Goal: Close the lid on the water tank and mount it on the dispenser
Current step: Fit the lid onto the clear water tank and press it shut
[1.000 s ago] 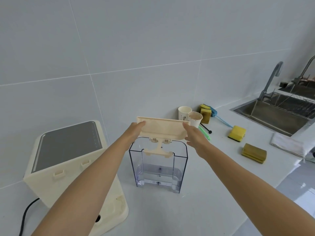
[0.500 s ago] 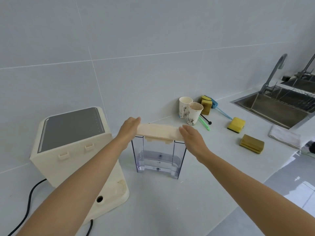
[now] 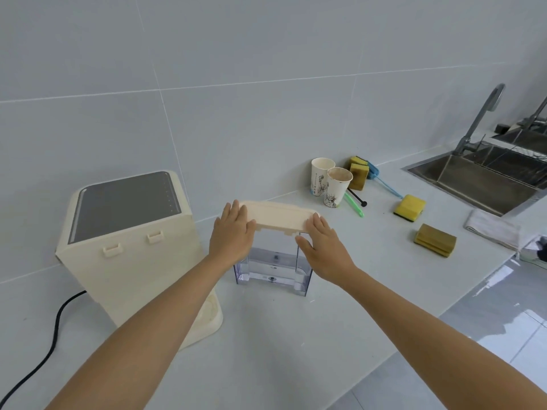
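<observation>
With the left hand [image 3: 232,232] and right hand [image 3: 321,242] pressing flat, fingers extended, on the cream lid [image 3: 279,217], uneven pressure could leave 1 end unlatched or skid the clear water tank [image 3: 273,261] toward the dispenser [image 3: 130,244].

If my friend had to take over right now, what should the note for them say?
Left hand and right hand: flat on the two ends of the cream lid, pressing it onto the clear water tank.
Tank stands on the counter, right of the dispenser, a little water at its bottom.
Done: lid placed on top; whether it has clicked shut is unclear.
Left: check the lid, lift the tank, mount it on the dispenser.
</observation>
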A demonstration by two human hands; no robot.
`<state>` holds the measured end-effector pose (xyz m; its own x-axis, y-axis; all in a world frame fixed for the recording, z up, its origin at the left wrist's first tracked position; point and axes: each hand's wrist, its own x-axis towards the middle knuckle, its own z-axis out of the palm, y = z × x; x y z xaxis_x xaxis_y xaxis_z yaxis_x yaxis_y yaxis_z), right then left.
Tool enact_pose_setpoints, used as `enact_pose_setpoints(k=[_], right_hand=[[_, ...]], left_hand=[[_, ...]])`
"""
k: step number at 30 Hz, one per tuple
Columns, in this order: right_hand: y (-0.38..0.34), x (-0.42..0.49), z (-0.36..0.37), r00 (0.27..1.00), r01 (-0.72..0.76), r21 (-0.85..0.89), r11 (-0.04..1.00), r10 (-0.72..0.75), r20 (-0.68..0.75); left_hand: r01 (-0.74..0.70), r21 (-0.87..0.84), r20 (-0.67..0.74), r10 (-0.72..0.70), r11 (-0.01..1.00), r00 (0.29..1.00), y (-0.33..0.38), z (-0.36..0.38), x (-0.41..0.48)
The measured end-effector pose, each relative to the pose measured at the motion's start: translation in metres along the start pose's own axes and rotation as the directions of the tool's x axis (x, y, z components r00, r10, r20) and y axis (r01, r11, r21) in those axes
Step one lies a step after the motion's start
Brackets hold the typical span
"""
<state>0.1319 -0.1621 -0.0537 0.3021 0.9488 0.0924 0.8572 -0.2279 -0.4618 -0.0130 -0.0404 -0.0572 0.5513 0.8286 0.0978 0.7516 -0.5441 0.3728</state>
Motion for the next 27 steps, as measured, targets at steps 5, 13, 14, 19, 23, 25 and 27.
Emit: enact_pose_setpoints(k=[5, 13, 14, 19, 23, 25, 27], right_hand=[[0.002, 0.005, -0.008, 1.0, 0.009, -0.019, 1.0, -0.009, 0.015], [0.007, 0.042, -0.027, 0.981, -0.191, 0.263, 0.946, 0.178, 0.071], [0.008, 0.048, -0.028, 0.98, -0.198, 0.262, 0.945, 0.182, 0.084], [0.009, 0.069, -0.029, 0.961, -0.249, 0.304, 0.92, 0.196, 0.194], [0.009, 0.075, -0.026, 0.949, -0.251, 0.277, 0.928, 0.179, 0.259], [0.009, 0.074, -0.026, 0.958, -0.217, 0.238, 0.947, 0.159, 0.24], [0.007, 0.071, -0.027, 0.961, -0.206, 0.239, 0.949, 0.151, 0.231]], left_hand=[[0.017, 0.015, 0.011, -0.017, 1.0, 1.0, -0.001, 0.004, -0.001], [0.123, -0.101, -0.024, -0.126, 0.987, 0.992, 0.001, 0.012, -0.021], [0.134, -0.135, -0.036, -0.14, 0.982, 0.989, 0.003, 0.014, -0.025], [0.117, -0.212, -0.024, -0.125, 0.97, 0.992, 0.015, 0.027, -0.035], [0.146, -0.22, -0.03, -0.156, 0.964, 0.987, 0.019, 0.032, -0.033], [0.156, -0.223, -0.028, -0.167, 0.962, 0.986, 0.021, 0.034, -0.031], [0.164, -0.244, -0.023, -0.175, 0.956, 0.984, 0.023, 0.036, -0.028]])
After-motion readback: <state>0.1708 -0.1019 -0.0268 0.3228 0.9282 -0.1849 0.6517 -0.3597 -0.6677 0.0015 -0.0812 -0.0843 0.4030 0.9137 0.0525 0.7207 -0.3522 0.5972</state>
